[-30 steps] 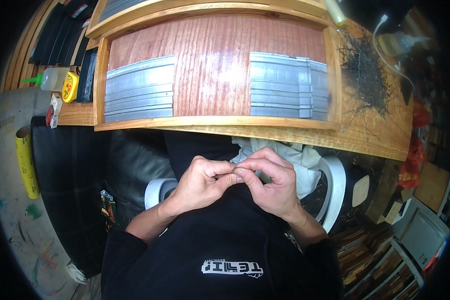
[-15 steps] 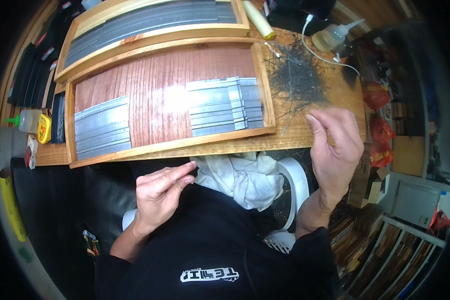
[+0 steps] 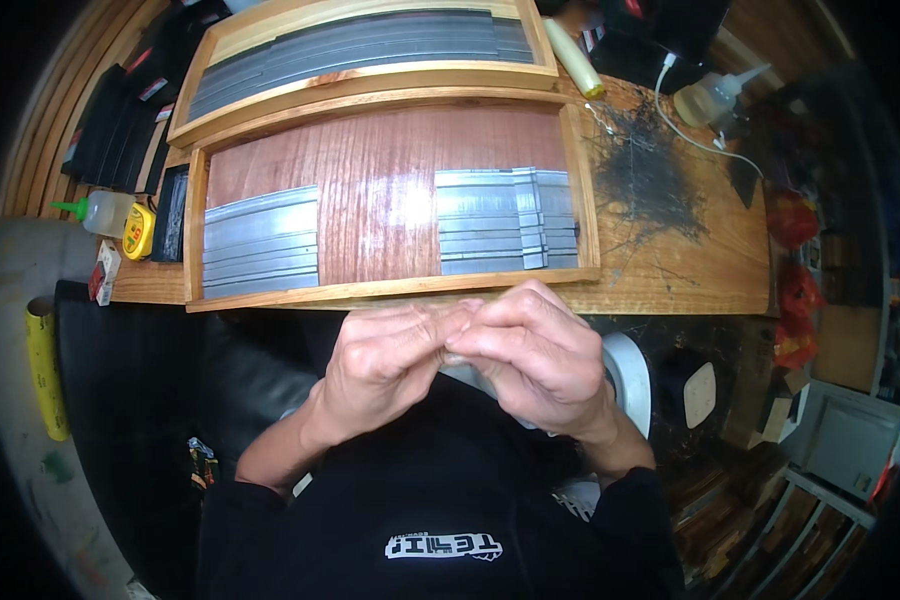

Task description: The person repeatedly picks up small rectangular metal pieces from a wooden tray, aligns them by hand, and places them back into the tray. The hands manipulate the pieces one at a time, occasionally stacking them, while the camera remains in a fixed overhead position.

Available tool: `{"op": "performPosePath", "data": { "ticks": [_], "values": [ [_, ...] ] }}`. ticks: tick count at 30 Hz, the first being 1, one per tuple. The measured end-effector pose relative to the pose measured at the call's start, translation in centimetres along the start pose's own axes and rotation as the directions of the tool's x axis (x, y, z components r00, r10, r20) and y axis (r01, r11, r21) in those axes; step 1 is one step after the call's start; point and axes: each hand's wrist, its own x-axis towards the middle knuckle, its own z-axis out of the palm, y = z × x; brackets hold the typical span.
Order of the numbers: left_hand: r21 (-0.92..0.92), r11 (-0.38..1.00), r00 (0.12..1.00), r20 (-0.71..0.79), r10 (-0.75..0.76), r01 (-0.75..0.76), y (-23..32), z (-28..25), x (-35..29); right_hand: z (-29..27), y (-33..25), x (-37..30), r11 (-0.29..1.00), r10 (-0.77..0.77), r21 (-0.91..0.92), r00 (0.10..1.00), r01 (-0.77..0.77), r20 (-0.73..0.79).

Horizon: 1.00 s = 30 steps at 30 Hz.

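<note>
My left hand point(image 3: 382, 352) and my right hand point(image 3: 542, 362) meet in front of my chest, just below the near edge of the wooden tray point(image 3: 400, 289). Both are closed in a pinch, fingertips touching or nearly so; whatever lies between them is hidden or too small to name. Inside the tray, one stack of flat grey strips point(image 3: 260, 245) lies at the left and another group of grey strips point(image 3: 480, 225) at the right. Reddish-brown wood point(image 3: 370, 225) shows between them. To the right of the tray lies a tangled heap of thin dark slivers point(image 3: 652, 172).
A second framed tray point(image 3: 370, 79) of grey strips stands behind the first. Farther right are a yellowish roll point(image 3: 575, 60), a squeeze bottle point(image 3: 710, 100) and a white cable point(image 3: 670, 110). At left sit a green-tipped bottle point(image 3: 105, 213) and a yellow container point(image 3: 138, 232).
My right hand has come from beside the dark heap down and left to meet my left hand. My left hand has moved slightly right. The view has shifted, so the bench appears farther right.
</note>
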Motion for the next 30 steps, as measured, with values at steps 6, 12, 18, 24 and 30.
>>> {"op": "performPosePath", "data": {
  "ticks": [6, 12, 18, 24, 30],
  "values": [
    [-0.057, 0.995, 0.996, 0.042, -0.082, 0.084, -0.8, -0.3, 0.0, 0.0, 1.1, 0.1, 0.995, 0.094, 0.024, 0.995, -0.095, 0.026],
    [-0.481, 0.418, 0.637, 0.568, -0.521, 0.771, -0.9, -0.2, -4.0, 3.7, 0.8, -6.2, 0.616, 0.642, 0.492, 0.754, -0.616, 0.139],
    [-0.513, 0.158, 0.478, 0.585, -0.655, 0.844, -4.7, 0.7, -4.2, 6.3, 4.4, -7.8, 0.098, 0.787, 0.753, 0.514, -0.651, 0.341],
    [-0.499, 0.207, 0.504, 0.585, -0.635, 0.841, -5.0, 0.7, -4.8, 6.8, 4.5, -8.1, 0.205, 0.802, 0.701, 0.528, -0.683, 0.279],
    [-0.260, 0.705, 0.750, 0.277, -0.600, 0.660, -2.6, 1.1, -6.7, 5.7, 2.2, -7.3, 0.652, 0.659, 0.389, 0.740, -0.651, 0.134]
  ]
}}
